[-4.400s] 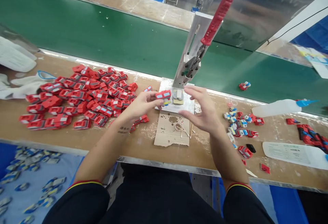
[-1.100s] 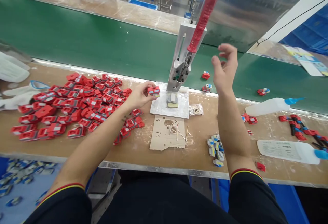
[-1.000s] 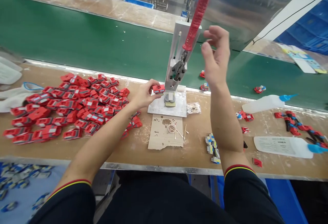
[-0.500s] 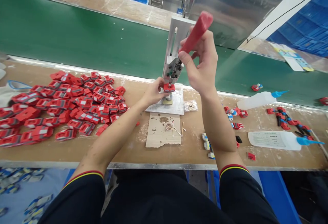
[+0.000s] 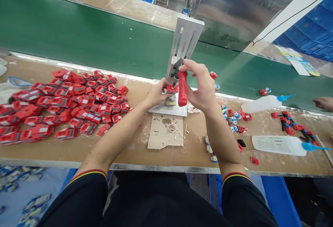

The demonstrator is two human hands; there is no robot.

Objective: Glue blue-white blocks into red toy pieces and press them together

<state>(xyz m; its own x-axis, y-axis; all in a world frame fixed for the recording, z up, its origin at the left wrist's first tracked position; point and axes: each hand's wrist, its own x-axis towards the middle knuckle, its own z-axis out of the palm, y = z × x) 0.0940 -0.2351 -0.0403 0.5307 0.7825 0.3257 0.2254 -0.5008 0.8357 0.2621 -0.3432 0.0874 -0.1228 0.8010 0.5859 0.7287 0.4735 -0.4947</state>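
Note:
My left hand [image 5: 157, 94] is closed on a small red plastic part [image 5: 172, 88], its fingertips pinching the left side. That part sits on the fixture block [image 5: 170, 101] of a metal hand press [image 5: 187, 34], right under the plunger. My right hand [image 5: 201, 86] is closed at the press's red lever handle [image 5: 182, 90], fingers over its upper end and thumb behind it. The handle points down toward me. Under the press lies a pale metal base plate [image 5: 179, 110], partly covered by my hands and the handle.
Many red toy parts [image 5: 85, 102] are heaped at left. Cotton swabs [image 5: 179, 130] lie on a cardboard piece [image 5: 156, 137]. To the right are two white squeeze bottles [image 5: 262, 103] and small assembled pieces [image 5: 293, 123]. A green conveyor belt [image 5: 104, 43] runs behind. Another person's hand [image 5: 323, 103] shows at far right.
My right hand has swung the red lever handle down from its raised position. My left hand stays on the red part. Another person's hand has come into view at far right.

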